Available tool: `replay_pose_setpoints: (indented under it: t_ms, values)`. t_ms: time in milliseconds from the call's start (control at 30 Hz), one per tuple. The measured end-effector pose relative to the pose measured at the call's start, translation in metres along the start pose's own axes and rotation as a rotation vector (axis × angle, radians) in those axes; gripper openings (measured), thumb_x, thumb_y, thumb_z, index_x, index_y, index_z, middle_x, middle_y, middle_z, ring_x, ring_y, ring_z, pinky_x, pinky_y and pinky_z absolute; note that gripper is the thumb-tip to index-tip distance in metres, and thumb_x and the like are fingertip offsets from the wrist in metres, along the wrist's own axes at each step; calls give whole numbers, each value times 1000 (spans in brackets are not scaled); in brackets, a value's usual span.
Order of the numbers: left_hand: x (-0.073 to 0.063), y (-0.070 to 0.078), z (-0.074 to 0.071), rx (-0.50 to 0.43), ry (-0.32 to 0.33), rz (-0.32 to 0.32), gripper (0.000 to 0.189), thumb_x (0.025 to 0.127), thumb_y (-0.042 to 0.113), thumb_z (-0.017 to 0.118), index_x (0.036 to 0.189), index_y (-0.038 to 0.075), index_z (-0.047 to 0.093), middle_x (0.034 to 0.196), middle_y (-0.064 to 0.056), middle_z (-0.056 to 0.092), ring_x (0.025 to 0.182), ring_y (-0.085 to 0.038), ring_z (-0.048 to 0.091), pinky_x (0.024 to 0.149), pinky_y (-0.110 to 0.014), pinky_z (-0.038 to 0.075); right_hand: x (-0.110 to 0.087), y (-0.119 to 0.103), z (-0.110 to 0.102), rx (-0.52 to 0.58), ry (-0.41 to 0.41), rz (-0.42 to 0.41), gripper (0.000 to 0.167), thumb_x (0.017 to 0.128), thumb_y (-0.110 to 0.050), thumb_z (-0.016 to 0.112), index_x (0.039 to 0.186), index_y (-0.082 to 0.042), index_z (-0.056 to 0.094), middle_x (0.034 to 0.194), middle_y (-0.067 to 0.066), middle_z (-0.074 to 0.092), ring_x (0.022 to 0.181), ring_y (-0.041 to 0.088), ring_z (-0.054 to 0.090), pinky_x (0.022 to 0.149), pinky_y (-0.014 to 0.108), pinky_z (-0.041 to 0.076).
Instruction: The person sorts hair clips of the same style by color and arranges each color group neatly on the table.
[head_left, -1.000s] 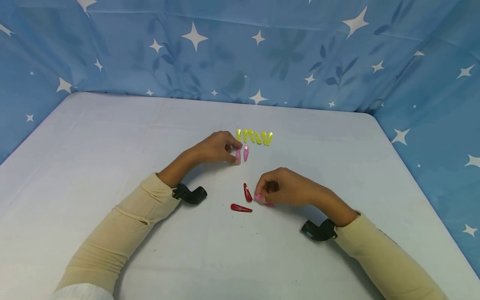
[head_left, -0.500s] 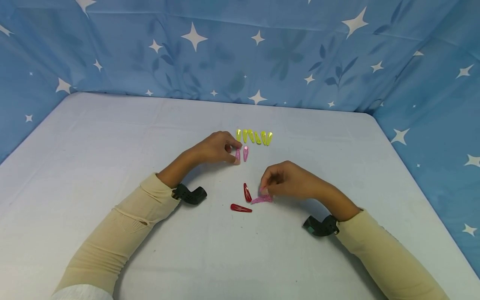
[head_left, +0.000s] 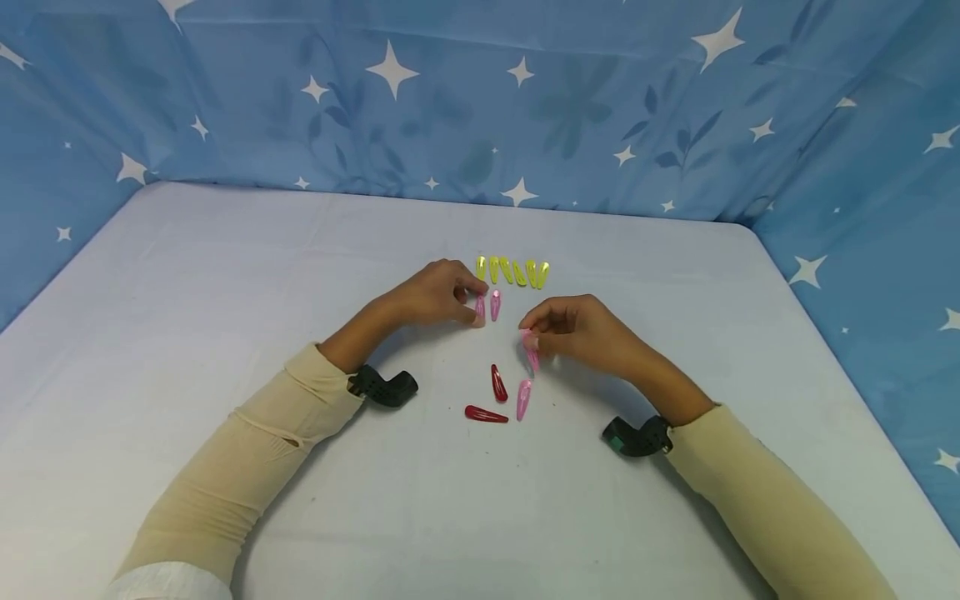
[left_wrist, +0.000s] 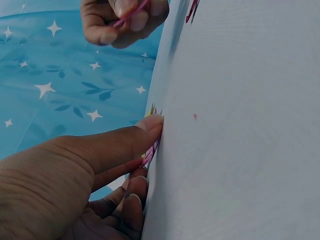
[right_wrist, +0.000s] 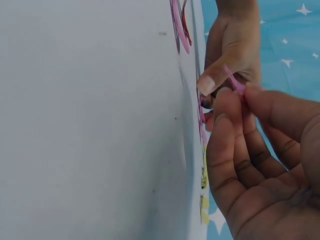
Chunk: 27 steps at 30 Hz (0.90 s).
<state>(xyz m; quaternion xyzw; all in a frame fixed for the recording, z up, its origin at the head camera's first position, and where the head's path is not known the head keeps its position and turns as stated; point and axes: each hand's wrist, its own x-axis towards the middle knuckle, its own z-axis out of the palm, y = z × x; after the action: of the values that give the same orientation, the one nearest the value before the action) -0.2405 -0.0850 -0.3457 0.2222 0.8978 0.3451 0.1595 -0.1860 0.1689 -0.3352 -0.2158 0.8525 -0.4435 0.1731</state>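
Observation:
My left hand rests on the table and pinches a pink snap hair clip end to end between thumb and finger. Just right of it lies a second pink clip. Held by its upper end, another pink clip hangs from the thumb and fingertips of my right hand, above the table; in the right wrist view this held clip shows between thumb and forefinger. Closer to me lie one loose pink clip and two red clips, one steep, one nearly level.
Several yellow hair clips stand in a row behind the pink ones. A white cloth covers the table. Blue star-printed curtain hangs along the back and sides.
The right hand has lifted one pink clip off the pink ones beside the red clips and carried it away from me. One pink clip stays there. The left hand has stayed put.

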Motion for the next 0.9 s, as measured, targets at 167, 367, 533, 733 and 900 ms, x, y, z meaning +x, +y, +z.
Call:
replay_pose_setpoints:
  t_ms: [167, 367, 533, 733, 900]
  values:
    - [0, 2, -1, 4, 1, -14, 51, 81, 18, 80, 128, 6, 67, 111, -9, 62, 98, -22, 54, 84, -32, 45, 13, 0, -3, -1, 55, 43, 18, 92, -16, 71, 107, -6, 72, 90, 10, 67, 76, 22, 65, 70, 28, 54]
    - [0, 0, 0, -4, 7, -13, 50, 81, 17, 80, 127, 6, 67, 111, -9, 62, 98, -22, 54, 83, -31, 45, 28, -3, -6, 24, 122, 103, 15, 92, -14, 69, 105, -5, 70, 97, 11, 66, 78, 21, 67, 71, 28, 55]
    - [0, -1, 0, -10, 9, 4, 49, 81, 16, 80, 127, 5, 67, 110, -10, 63, 97, -22, 54, 82, -31, 45, 40, -5, -8, -12, 124, 116, 15, 92, -12, 66, 106, -5, 70, 93, 11, 67, 77, 22, 63, 69, 27, 54]
    - [-1, 0, 1, -2, 5, 9, 50, 81, 16, 80, 127, 4, 67, 110, -10, 62, 96, -22, 54, 80, -31, 45, 57, -3, -8, -60, 127, 135, 15, 92, -12, 65, 105, -6, 72, 92, 10, 68, 76, 22, 61, 67, 26, 52]
    - [0, 0, 1, -3, 8, 22, 49, 81, 16, 80, 127, 4, 67, 109, -10, 63, 95, -22, 54, 80, -31, 45, 68, 0, -7, -138, 147, 149, 15, 91, -12, 67, 103, -5, 74, 90, 8, 67, 70, 18, 55, 63, 25, 47]
